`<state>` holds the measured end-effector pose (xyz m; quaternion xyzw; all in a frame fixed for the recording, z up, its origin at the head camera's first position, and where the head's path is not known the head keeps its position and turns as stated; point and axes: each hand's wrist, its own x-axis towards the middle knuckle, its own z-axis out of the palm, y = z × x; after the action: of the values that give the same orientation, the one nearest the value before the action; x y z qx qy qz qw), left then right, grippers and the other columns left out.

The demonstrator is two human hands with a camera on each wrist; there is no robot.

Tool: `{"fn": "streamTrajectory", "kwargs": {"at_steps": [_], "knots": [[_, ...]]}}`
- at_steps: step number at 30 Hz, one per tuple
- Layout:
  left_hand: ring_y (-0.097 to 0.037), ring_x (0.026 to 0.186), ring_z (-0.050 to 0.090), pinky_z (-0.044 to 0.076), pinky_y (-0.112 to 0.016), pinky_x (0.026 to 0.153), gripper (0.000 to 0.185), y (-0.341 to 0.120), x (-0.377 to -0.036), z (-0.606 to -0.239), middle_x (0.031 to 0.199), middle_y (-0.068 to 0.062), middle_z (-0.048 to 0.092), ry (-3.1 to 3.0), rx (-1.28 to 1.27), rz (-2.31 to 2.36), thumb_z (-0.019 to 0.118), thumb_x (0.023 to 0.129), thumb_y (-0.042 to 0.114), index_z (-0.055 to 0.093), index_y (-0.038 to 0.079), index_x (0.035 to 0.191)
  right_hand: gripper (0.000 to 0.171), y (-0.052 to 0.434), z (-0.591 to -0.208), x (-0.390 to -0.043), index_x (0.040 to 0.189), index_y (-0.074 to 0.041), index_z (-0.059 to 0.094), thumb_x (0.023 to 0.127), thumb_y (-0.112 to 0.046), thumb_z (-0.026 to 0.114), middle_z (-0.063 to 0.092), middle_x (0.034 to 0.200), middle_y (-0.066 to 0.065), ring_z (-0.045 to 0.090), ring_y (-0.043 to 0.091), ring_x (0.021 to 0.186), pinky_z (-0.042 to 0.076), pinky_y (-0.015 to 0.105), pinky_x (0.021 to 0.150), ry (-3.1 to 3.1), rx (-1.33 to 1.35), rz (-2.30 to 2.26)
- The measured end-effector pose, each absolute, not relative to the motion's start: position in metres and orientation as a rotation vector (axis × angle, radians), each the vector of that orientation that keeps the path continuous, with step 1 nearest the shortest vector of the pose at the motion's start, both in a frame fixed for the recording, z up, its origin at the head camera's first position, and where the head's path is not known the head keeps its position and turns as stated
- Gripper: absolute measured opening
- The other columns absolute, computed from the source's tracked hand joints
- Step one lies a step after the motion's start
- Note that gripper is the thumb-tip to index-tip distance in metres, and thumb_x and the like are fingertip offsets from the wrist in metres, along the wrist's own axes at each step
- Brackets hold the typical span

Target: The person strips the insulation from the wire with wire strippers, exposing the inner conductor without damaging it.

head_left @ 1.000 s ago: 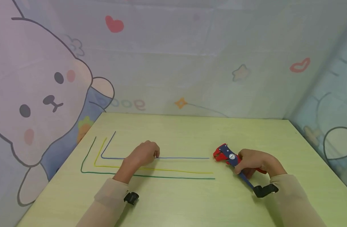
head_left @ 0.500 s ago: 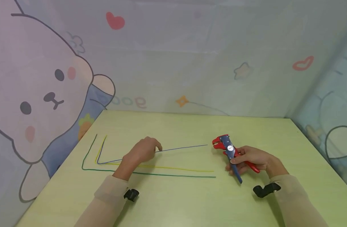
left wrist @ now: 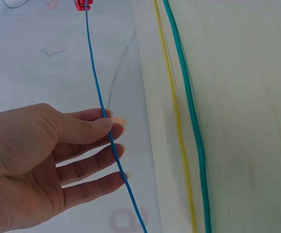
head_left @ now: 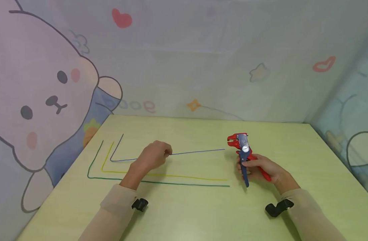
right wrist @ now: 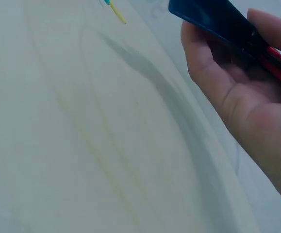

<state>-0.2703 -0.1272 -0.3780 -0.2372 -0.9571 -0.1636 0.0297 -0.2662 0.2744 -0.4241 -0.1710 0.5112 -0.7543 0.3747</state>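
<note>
In the head view my left hand [head_left: 153, 156] pinches a blue wire [head_left: 199, 152] partway along its long straight stretch. The left wrist view shows thumb and forefinger on the blue wire [left wrist: 93, 65], the other fingers spread behind it. My right hand [head_left: 268, 167] grips a red and blue wire stripper [head_left: 243, 142] by its handles. The stripper's red jaws point left and stand just beyond the wire's right end, with a small gap between. In the right wrist view the blue handle [right wrist: 213, 19] hides part of the fingers.
A yellow wire [head_left: 187, 176] and a green wire [head_left: 184, 183] lie side by side on the pale table [head_left: 202, 214], nearer the person. Both bend upward at their left ends. A printed cloth [head_left: 184, 67] hangs behind the table.
My left hand has lifted the blue wire off its place and moved it farther away from the person. My right hand has raised the wire stripper and turned it more upright, jaws now facing left.
</note>
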Motion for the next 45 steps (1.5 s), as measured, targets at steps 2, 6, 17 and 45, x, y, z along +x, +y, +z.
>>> {"fn": "streamTrajectory", "kwargs": {"at_steps": [2,6,17,45], "knots": [[-0.013,0.081,0.058,0.047,-0.029,0.069,0.015,-0.127,-0.269,-0.377,0.092,0.001,0.064,-2.931,-0.739,-0.5,0.06,0.085,0.002,0.07,0.011,0.093,0.026,0.274,-0.426,-0.264,0.12,0.01,0.033,0.096,0.001,0.031,0.054,0.11,0.024,0.051,0.044,0.103,0.035,0.054,0.091,1.288,-0.507,-1.924],[-0.016,0.084,0.06,0.047,-0.029,0.07,0.017,-0.126,-0.266,-0.374,0.093,0.0,0.065,-2.887,-0.759,-0.514,0.058,0.086,0.001,0.069,0.01,0.094,0.027,0.273,-0.428,-0.261,0.119,0.013,0.024,0.095,0.004,0.029,0.054,0.106,0.029,0.053,0.047,0.097,0.033,0.059,0.089,1.258,-0.656,-1.899],[-0.016,0.083,0.06,0.048,-0.028,0.069,0.017,-0.128,-0.265,-0.368,0.091,-0.001,0.066,-2.813,-0.793,-0.552,0.061,0.084,-0.001,0.069,0.012,0.092,0.026,0.27,-0.425,-0.26,0.115,0.01,0.033,0.09,0.011,0.031,0.052,0.095,0.022,0.055,0.033,0.085,0.043,0.053,0.08,1.261,-0.839,-1.852],[-0.011,0.082,0.06,0.047,-0.024,0.069,0.018,-0.127,-0.265,-0.374,0.09,0.003,0.066,-2.812,-0.828,-0.606,0.065,0.081,0.001,0.07,0.016,0.09,0.029,0.271,-0.428,-0.255,0.118,0.007,0.034,0.089,0.01,0.035,0.053,0.097,0.02,0.056,0.033,0.087,0.042,0.053,0.082,1.304,-0.846,-1.84]]}}
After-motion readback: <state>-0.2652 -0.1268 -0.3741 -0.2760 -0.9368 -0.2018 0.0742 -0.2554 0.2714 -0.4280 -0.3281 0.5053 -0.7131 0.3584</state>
